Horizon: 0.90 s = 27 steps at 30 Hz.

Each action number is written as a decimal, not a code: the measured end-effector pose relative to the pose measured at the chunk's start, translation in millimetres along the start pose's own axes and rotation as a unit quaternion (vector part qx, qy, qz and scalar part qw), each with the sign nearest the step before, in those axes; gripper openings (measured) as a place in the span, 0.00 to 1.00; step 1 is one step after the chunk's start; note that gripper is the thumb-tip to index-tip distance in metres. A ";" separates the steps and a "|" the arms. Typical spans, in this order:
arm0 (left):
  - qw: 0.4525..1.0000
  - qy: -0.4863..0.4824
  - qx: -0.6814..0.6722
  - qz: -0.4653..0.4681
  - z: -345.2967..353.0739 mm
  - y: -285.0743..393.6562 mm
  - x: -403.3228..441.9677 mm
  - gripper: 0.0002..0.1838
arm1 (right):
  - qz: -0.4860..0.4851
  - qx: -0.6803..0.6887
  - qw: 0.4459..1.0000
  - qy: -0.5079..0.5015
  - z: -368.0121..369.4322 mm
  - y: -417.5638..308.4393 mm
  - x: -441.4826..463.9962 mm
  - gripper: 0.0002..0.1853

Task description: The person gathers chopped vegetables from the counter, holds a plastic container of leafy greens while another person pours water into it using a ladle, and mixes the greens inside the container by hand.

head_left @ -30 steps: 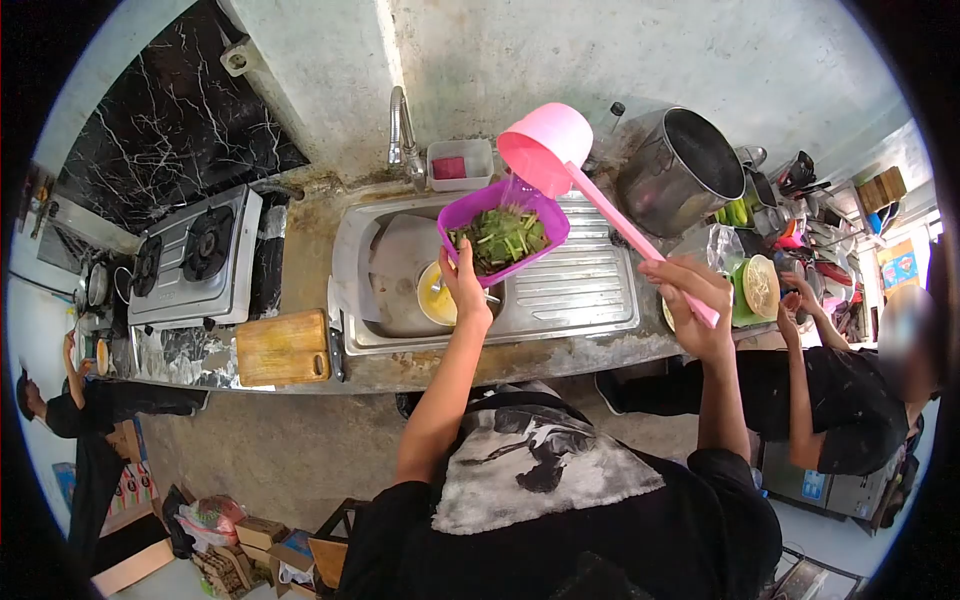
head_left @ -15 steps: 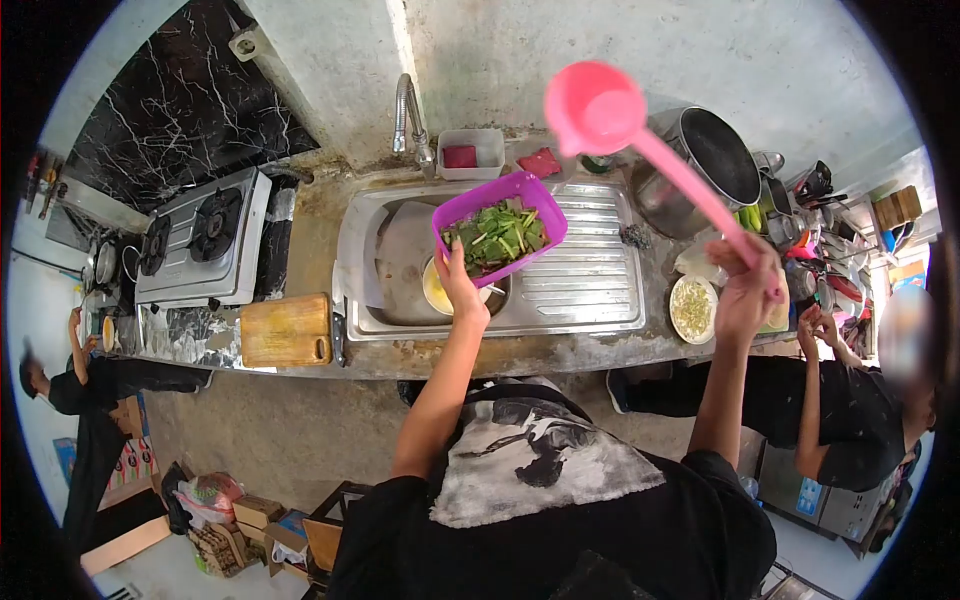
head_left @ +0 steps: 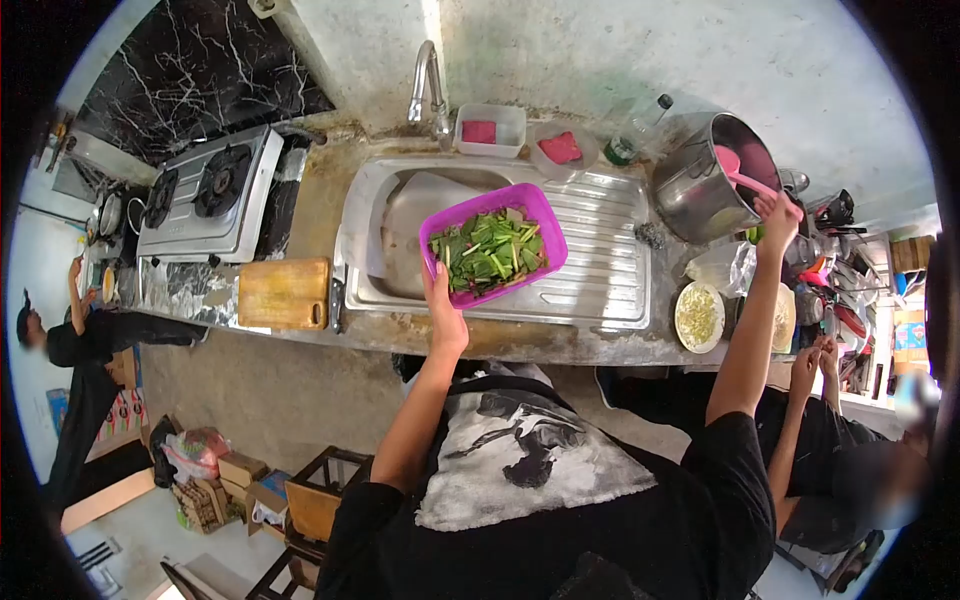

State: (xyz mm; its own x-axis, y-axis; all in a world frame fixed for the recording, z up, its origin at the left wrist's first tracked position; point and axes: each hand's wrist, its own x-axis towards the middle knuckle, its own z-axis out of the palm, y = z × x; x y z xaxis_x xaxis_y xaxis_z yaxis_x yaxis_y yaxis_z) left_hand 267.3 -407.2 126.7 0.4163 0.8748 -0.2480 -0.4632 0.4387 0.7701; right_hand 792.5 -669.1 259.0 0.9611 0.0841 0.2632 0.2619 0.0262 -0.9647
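Observation:
My left hand (head_left: pixel 443 308) grips the near left side of a purple plastic container (head_left: pixel 553 225), held over the sink. Chopped green leaves and stems (head_left: pixel 490 250) fill much of it. At the right, my right hand (head_left: pixel 778 218) is closed around the handle of a pink ladle (head_left: pixel 752 183). The ladle's bowl reaches inside the mouth of a tall metal pot (head_left: pixel 690 185), partly hidden by the rim. What lies deep in the pot cannot be made out.
A steel sink (head_left: pixel 600 315) with a faucet (head_left: pixel 428 85) lies ahead. A plate of chopped pale-green pieces (head_left: pixel 699 317), a bottle (head_left: pixel 635 135), a cutting board (head_left: pixel 283 293) and a gas stove (head_left: pixel 215 200) stand along the counter. One person (head_left: pixel 830 450) is at right, another (head_left: pixel 70 340) far left.
My right hand has carried the pink ladle from raised above the counter to the right, its bowl now in the pot. The purple container has come slightly nearer to me.

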 end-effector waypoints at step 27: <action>0.989 0.087 -0.118 -0.034 -35.7 8.3 -65.1 0.33 | -0.180 -0.225 0.436 -0.852 264.2 19.0 -384.3 0.38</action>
State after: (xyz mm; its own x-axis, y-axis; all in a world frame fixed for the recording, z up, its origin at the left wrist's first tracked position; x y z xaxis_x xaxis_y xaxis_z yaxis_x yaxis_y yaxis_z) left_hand 208.4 -453.2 128.3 0.3210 0.8547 -0.4081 -0.6166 0.5156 0.5949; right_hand 404.9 -437.8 140.3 -0.5111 0.7842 -0.3519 0.7279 0.1773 -0.6623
